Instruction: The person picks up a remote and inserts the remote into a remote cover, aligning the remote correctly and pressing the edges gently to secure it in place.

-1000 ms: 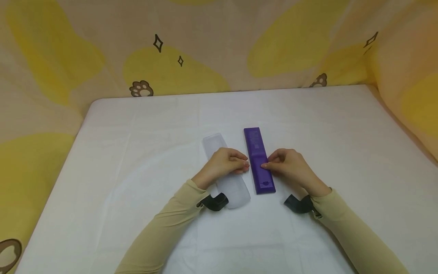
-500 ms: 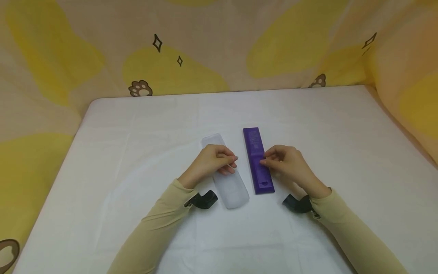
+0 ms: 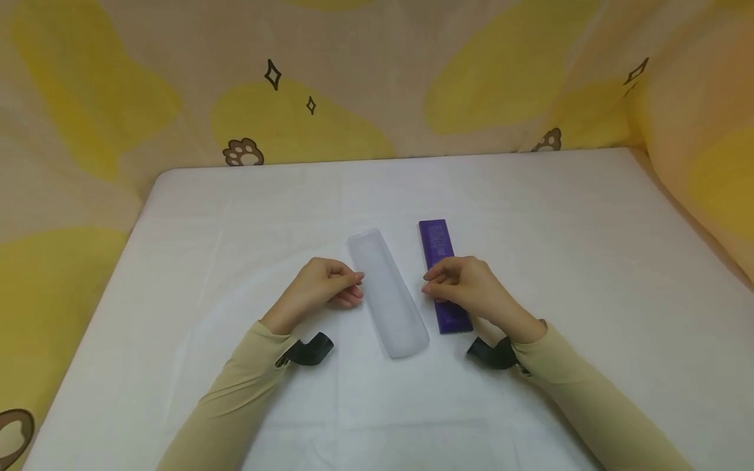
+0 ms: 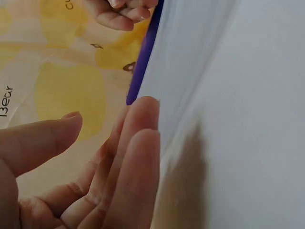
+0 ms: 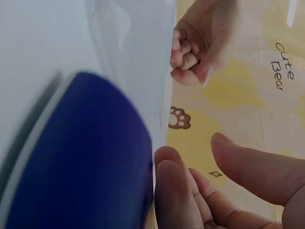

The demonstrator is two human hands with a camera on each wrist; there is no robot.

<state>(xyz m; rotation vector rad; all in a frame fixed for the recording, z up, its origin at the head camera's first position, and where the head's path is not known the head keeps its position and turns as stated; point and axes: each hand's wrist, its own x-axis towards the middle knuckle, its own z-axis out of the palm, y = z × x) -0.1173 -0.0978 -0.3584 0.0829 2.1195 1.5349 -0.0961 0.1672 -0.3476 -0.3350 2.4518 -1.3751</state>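
A purple remote control [image 3: 437, 239] lies on the white table, its printed back facing up. To its left lies a long translucent plastic case [image 3: 389, 301], slanted and shallow. My left hand [image 3: 315, 291] is by the left edge of the case, its thumb and fingers apart with nothing between them in the left wrist view. My right hand [image 3: 465, 284] hovers over the middle of the remote control and hides part of it. In the right wrist view its thumb stands clear of the fingers [image 5: 176, 191], beside the blurred purple remote control [image 5: 86, 157].
The white table [image 3: 235, 209] has a yellow patterned cloth [image 3: 353, 78] hanging along its back and sides. A black wrist camera mount [image 3: 309, 350] juts out below my left hand, and another black mount [image 3: 493, 353] below my right.
My left hand has moved left, off the translucent case to its left side. My right hand has let go of the remote control's right edge and shifted left over it.
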